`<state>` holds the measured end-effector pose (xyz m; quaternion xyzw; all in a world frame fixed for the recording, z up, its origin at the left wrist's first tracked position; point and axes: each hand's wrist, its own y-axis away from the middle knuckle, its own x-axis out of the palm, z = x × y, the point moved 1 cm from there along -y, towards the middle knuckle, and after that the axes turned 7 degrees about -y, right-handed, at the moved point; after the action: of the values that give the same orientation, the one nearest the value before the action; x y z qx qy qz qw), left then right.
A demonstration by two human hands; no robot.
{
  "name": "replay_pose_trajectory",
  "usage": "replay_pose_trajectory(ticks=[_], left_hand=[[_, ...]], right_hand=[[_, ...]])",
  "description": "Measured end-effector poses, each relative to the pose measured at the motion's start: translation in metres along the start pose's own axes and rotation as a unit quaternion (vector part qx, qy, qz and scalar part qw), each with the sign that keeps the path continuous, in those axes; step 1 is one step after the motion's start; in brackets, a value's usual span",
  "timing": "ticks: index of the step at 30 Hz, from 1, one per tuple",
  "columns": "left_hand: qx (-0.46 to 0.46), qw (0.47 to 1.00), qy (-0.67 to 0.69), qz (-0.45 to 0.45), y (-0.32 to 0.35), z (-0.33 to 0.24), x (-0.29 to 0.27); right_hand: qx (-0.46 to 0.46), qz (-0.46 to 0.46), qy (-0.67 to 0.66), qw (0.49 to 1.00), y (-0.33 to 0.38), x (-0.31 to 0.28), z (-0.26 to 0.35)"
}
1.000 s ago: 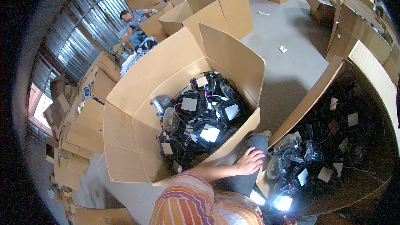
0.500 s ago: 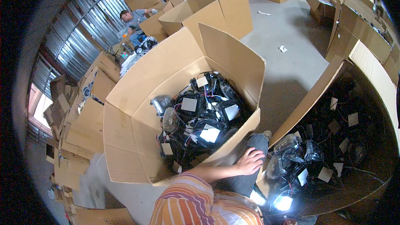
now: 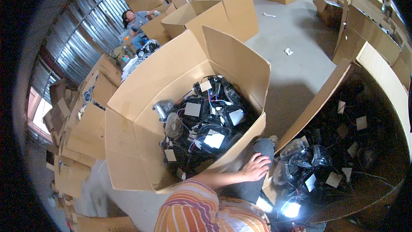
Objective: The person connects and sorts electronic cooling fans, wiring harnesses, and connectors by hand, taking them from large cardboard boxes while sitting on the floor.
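Observation:
My left hand lies palm down over my knee in dark trousers, fingers a little apart and holding nothing. Only a small bit of my right hand shows at the lower edge, below a brightly lit panel; its fingers are mostly cut off. Just beyond my left arm stands a large open carton with a heap of black lamp units, with wires and pale square labels. To the right, a second carton holds similar dark units with clear covers.
A person in grey sits at the far left beside a corrugated metal wall. Tall open cartons stand behind the near one. Flattened and stacked cartons line the left. A white scrap lies on the grey floor.
The whole view has shifted slightly, with the cartons a little further left. The seated person's head has turned. My left hand stays on my knee.

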<state>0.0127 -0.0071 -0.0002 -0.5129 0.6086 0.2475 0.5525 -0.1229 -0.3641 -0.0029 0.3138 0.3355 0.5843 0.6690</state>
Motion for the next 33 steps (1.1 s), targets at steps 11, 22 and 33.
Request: replay_pose_trajectory(ticks=[11, 22, 33], left_hand=[[0.017, 0.999, -0.036, -0.015, -0.005, 0.000, -0.007], [0.036, 0.998, -0.050, -0.030, -0.008, -0.006, -0.011], [0.026, 0.998, -0.058, -0.028, -0.003, -0.002, -0.011]], right_hand=[[-0.037, -0.070, 0.012, 0.997, -0.012, -0.012, -0.024], [-0.055, -0.075, 0.062, 0.994, -0.001, -0.011, -0.023], [-0.074, -0.060, 0.059, 0.994, 0.005, -0.002, -0.008]])
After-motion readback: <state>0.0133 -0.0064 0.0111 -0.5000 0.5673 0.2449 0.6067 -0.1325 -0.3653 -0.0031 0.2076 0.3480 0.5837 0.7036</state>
